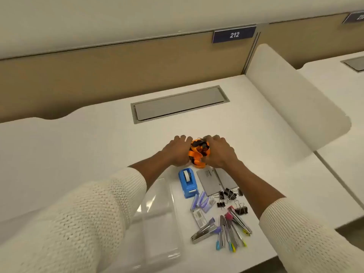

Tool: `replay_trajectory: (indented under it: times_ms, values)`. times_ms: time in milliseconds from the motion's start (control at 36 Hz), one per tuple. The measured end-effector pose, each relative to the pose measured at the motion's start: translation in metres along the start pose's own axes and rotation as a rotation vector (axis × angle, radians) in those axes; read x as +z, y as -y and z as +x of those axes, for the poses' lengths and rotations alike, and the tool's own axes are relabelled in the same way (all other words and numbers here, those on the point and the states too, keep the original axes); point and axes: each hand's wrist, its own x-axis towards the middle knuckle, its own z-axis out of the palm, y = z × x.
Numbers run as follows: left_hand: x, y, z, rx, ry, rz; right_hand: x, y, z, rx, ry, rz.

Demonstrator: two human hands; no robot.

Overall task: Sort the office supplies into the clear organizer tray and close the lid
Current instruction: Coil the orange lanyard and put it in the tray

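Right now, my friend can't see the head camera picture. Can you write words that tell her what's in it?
Two hands, left hand and right hand, cup an orange-and-black bundle on a white desk. Nearer lie a blue tape dispenser, binder clips, staplers and a clear organizer tray.

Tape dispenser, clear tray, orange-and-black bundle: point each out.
Tape dispenser point(188, 183): head view, on its blue body.
Clear tray point(157, 213): head view, on a bare compartment floor.
Orange-and-black bundle point(199, 152): head view, on its top between both hands.

Glossy orange-and-black ribbon bundle point(199, 152) between the fingers point(183, 139), near a clear glossy plastic tray point(157, 213), on a smooth matt white desk point(98, 138).
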Motion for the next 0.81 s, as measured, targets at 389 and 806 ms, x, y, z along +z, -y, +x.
replay_trajectory:
  times_ms: [389,806]
  values:
    - [-0.012,-0.003,0.007,-0.022,-0.077,-0.209,0.012,0.006,0.018,0.069,-0.094,0.275]
    - [-0.083,0.015,-0.101,-0.145,-0.37,-0.381,-0.019,0.099,-0.031,-0.056,-0.319,0.43]
